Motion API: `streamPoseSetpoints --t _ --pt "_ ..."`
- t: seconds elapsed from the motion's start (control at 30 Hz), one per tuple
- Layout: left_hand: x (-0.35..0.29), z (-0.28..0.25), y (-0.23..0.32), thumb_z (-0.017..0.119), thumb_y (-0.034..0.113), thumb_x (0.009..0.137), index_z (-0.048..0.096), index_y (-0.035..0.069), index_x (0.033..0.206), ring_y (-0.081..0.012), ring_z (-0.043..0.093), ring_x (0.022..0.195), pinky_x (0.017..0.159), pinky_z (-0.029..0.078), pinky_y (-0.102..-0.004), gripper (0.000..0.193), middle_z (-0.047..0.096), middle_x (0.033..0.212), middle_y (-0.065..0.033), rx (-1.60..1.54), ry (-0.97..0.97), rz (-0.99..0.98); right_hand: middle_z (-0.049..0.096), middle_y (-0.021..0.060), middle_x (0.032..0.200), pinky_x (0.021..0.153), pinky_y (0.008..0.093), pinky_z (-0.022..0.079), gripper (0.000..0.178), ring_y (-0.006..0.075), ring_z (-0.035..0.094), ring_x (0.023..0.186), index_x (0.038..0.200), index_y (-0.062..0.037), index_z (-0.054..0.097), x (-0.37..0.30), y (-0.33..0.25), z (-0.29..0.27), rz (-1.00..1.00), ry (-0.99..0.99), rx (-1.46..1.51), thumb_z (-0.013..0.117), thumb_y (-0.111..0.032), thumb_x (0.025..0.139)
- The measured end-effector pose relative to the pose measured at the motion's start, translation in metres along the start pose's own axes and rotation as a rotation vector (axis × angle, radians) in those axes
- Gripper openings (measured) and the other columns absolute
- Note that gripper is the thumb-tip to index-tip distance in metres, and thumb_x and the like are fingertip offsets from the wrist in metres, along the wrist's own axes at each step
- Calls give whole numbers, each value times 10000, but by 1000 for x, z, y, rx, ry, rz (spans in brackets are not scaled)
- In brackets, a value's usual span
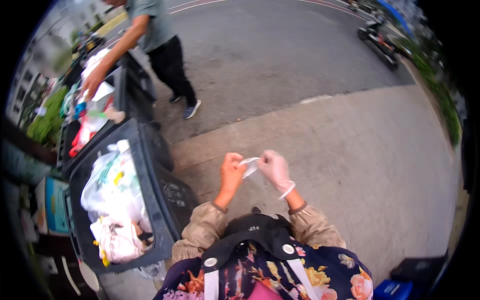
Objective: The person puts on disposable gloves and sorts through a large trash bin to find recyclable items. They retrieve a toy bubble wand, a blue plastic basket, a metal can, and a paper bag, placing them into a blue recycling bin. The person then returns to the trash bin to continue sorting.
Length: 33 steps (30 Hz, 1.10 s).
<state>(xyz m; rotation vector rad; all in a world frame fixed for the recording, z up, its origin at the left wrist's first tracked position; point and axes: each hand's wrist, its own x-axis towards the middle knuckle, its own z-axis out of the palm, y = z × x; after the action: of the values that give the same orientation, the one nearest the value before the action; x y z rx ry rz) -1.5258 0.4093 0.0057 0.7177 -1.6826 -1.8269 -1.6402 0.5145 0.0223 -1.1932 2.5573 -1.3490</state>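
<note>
In front of my body, both hands are raised and close together. My left hand (pixel 230 176) is bare, its fingers closed on one side of a thin whitish disposable glove (pixel 250 167). My right hand (pixel 274 169) wears a translucent glove with a rolled cuff at the wrist, and its fingers pinch the other side of the same thin glove. The loose glove is stretched between the two hands, somewhat blurred. Nearest to my left arm is a dark wheeled bin (pixel 170 220) heaped with bagged rubbish (pixel 112 182).
Another dark bin (pixel 125 92) stands beyond, full of rubbish. A person (pixel 155 40) in a grey-green shirt reaches into it. Grey paving (pixel 360 165) stretches to my right, meeting the road (pixel 270 55). A scooter (pixel 378 42) is parked far right; a blue object (pixel 393 290) lies near right.
</note>
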Motion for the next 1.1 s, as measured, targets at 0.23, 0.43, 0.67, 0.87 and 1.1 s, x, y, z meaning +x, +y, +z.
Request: streamPoseSetpoints --t 0.23,0.43,0.67,0.87,1.1 --pt "-20 -4 47 574 -38 773 507 26 985 -188 548 759 697 469 -294 231 520 902 -92 438 69 614 619 168 725 610 414 470 178 352 609 699 720 -47 590 2 3 23 113 -337 -128 622 -217 759" --pt "-40 -11 12 455 -64 798 473 2 914 -322 543 822 700 459 -367 135 483 901 -156 483 135 571 617 188 706 621 392 461 280 328 612 670 771 -32 604 2 -11 45 77 -502 -102 606 -312 788" --pt "-49 -19 -25 451 -43 786 432 11 943 -417 556 803 650 456 -457 168 526 866 -184 509 208 365 573 169 610 568 361 433 288 221 570 581 699 -15 572 3 -10 61 218 -576 27 631 -290 759" --pt "-42 -34 -60 521 7 747 538 -17 885 -353 609 781 671 499 -410 142 587 875 -205 1062 -22 129 565 209 628 575 389 439 295 313 580 596 678 -11 555 -9 -17 75 144 -519 -18 642 -286 736" --pt "-40 -26 -90 582 3 683 654 -4 832 -319 648 823 701 516 -419 165 629 823 -223 1377 -253 166 578 233 679 580 411 446 279 380 595 643 690 -13 577 -26 -2 89 32 -525 -126 645 -281 731"
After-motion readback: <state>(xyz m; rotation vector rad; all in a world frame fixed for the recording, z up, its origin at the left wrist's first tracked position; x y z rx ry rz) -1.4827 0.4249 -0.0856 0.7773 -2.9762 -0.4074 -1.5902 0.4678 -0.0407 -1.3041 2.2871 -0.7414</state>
